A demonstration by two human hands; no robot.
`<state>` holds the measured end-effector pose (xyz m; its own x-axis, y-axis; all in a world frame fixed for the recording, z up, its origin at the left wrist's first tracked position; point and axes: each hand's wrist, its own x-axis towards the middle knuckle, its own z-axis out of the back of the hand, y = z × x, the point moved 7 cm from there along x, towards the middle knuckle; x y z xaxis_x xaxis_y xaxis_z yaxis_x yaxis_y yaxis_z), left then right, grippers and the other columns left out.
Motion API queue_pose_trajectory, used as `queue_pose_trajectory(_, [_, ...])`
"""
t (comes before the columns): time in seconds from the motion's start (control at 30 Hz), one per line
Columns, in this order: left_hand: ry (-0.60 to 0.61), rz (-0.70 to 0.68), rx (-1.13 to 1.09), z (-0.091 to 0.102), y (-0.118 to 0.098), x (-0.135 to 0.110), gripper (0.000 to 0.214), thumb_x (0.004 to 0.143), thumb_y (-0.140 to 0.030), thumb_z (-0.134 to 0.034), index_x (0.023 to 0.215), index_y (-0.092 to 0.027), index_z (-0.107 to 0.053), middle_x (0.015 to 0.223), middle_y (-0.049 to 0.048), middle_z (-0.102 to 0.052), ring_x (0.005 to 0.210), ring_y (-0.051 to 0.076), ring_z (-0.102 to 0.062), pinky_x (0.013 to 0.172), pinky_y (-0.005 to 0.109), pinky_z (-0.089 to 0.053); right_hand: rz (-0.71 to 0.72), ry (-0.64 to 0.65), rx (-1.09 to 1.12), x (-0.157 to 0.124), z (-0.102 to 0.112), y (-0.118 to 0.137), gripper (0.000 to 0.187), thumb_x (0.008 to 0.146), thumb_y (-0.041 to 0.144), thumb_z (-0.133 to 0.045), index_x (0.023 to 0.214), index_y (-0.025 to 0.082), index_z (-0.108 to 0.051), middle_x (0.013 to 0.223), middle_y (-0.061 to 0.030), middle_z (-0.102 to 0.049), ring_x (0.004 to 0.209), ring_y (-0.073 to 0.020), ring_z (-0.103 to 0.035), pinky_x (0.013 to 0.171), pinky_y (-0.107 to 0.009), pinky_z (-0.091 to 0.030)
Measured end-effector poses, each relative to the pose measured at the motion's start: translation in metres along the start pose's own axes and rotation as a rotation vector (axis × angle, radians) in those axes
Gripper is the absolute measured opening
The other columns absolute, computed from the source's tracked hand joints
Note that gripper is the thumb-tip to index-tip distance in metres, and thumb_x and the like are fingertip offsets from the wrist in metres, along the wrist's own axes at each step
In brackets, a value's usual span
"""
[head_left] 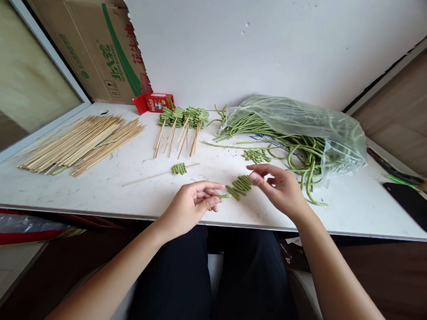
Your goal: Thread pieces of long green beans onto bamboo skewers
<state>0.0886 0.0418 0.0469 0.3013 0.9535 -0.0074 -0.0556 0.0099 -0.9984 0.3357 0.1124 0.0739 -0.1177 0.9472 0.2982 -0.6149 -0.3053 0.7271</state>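
Note:
My left hand (198,198), near the table's front edge, is closed on a short cut piece of long bean (225,196) that sticks out past its fingertips. Just right of it lies a row of cut bean pieces (241,184), side by side on the white tabletop. My right hand (279,189) hovers over the right end of that row with thumb and index finger apart; nothing shows between them. To the left, one bamboo skewer (146,179) lies flat, threaded through several bean pieces (179,168). A small heap of trimmed bean bits (256,156) sits behind the row.
Finished bean skewers (183,116) are stacked at the back beside a red box (155,102). Loose bamboo skewers (79,143) spread across the left. Whole long beans (248,126) spill from a clear plastic bag (300,115) at back right. A black phone-like slab (415,206) lies far right.

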Motion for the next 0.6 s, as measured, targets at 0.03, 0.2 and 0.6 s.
queue_pose_trajectory(0.03, [-0.013, -0.006, -0.036, 0.0, -0.001, 0.0, 0.041, 0.095, -0.037, -0.076, 0.13, -0.016, -0.072, 0.099, 0.008, -0.074, 0.085, 0.018, -0.073, 0.086, 0.036, -0.061, 0.031, 0.099, 0.102, -0.004, -0.008, 0.014, 0.054, 0.093, 0.069, -0.068, 0.116, 0.022, -0.081, 0.097, -0.0104, -0.08, 0.082, -0.0243, -0.07, 0.062, -0.032, -0.048])
queue_pose_trajectory(0.2, [-0.033, -0.009, -0.159, -0.004, -0.009, -0.003, 0.043, 0.088, -0.033, -0.086, 0.122, -0.015, -0.067, 0.093, 0.0068, -0.076, 0.081, 0.02, -0.078, 0.082, 0.035, -0.064, 0.253, 0.37, 0.327, -0.028, -0.036, 0.073, 0.047, 0.086, 0.049, -0.087, 0.125, 0.026, -0.079, 0.097, -0.0072, -0.079, 0.082, -0.0206, -0.069, 0.062, -0.03, -0.048])
queue_pose_trajectory(0.6, [-0.068, -0.04, -0.035, 0.002, -0.005, 0.0, 0.037, 0.089, -0.043, -0.083, 0.11, -0.013, -0.079, 0.085, 0.0081, -0.079, 0.077, 0.019, -0.076, 0.077, 0.032, -0.062, 0.472, 0.117, 0.223, -0.033, -0.036, 0.084, 0.007, 0.096, 0.031, -0.078, 0.098, 0.025, -0.081, 0.089, -0.007, -0.076, 0.082, -0.0214, -0.063, 0.061, -0.033, -0.046])
